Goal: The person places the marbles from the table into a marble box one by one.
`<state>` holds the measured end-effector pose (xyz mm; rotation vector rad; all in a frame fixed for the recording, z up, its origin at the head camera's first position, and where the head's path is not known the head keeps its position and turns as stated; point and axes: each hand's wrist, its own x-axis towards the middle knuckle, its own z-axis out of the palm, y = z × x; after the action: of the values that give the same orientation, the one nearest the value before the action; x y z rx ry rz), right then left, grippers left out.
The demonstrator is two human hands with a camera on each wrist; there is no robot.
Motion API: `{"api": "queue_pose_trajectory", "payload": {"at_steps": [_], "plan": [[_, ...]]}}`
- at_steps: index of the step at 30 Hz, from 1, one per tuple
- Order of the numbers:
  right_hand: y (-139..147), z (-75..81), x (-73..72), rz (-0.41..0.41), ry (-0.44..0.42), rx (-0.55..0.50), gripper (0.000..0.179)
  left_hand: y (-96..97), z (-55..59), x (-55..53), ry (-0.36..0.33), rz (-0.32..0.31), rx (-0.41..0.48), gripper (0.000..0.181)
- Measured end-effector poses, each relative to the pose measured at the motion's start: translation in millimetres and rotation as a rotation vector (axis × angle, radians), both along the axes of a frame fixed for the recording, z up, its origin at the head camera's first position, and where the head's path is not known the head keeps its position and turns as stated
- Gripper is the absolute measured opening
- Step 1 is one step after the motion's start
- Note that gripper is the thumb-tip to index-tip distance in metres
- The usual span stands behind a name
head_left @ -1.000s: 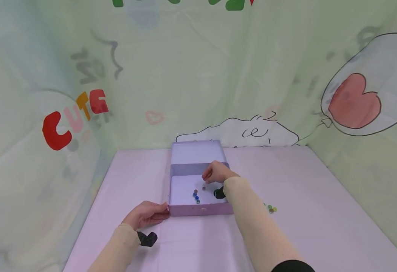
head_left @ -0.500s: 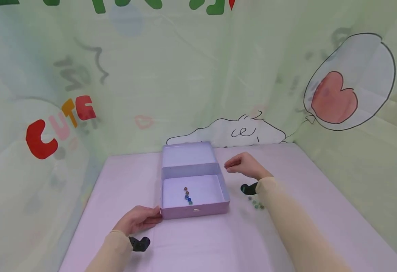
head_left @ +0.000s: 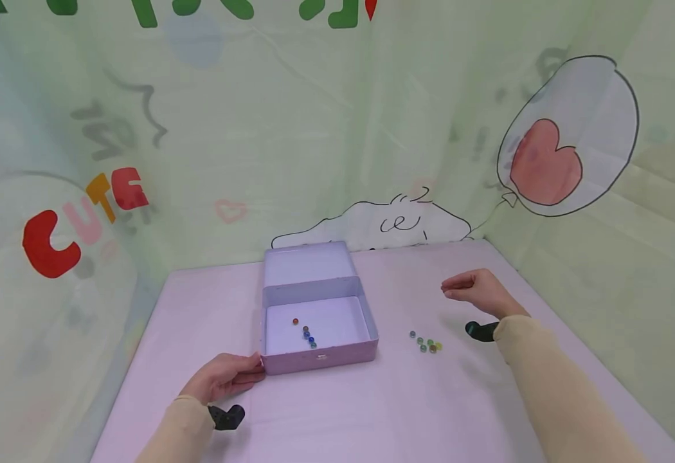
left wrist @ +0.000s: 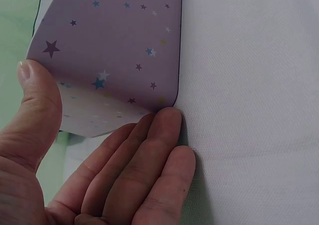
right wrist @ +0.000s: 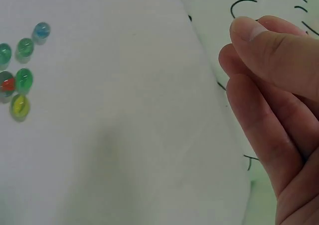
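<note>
An open purple box (head_left: 319, 364) stands on the table with its lid (head_left: 308, 263) tipped back. Inside lie several glass marbles (head_left: 295, 321), one reddish and apart from a short row of others. My left hand (head_left: 224, 377) touches the box's front left corner. The left wrist view has its fingertips at the lower corner of the star-printed wall (left wrist: 124, 41) and the thumb by the upper edge. Raised above the table on the right is my right hand (head_left: 482, 292), thumb and fingers loosely together, nothing visible between them. Beneath and left of it lie several loose marbles (head_left: 430, 343).
A pale pink cloth covers the table (head_left: 337, 418). Printed fabric (head_left: 303, 148) hangs along the back and both sides. A small dark wrist camera (head_left: 481, 331) sticks out at the right cuff, another dark camera (head_left: 227, 417) at the left.
My right hand has gone from over the box to the right, past the loose marbles. The reddish marble in the box has rolled left. My left hand stays at the corner; the head view has shifted.
</note>
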<state>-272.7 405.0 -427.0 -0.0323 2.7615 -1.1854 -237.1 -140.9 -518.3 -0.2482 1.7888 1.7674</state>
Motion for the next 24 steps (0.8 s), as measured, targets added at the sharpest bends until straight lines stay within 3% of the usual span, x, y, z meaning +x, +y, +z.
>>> {"api": "queue_pose_trajectory", "payload": {"at_steps": [7, 13, 17, 24], "plan": [[0.7, -50.2, 15.7, -0.013, -0.024, -0.063, 0.033, 1.0, 0.2, -1.2, -0.03, 0.032, -0.018, 0.06], [4.6, -92.4, 32.4, -0.073, -0.053, -0.109, 0.035, 0.9, 0.9, -2.9, -0.032, 0.031, -0.005, 0.054], [6.6, -104.3, 35.9, -0.098, -0.032, -0.125, 0.036, 1.4, 1.8, -3.3, -0.034, 0.024, -0.007, 0.05], [4.4, -110.9, 34.8, -0.082, -0.038, -0.12, 0.036, 0.8, 0.8, -2.9, -0.052, 0.025, -0.009, 0.05]]}}
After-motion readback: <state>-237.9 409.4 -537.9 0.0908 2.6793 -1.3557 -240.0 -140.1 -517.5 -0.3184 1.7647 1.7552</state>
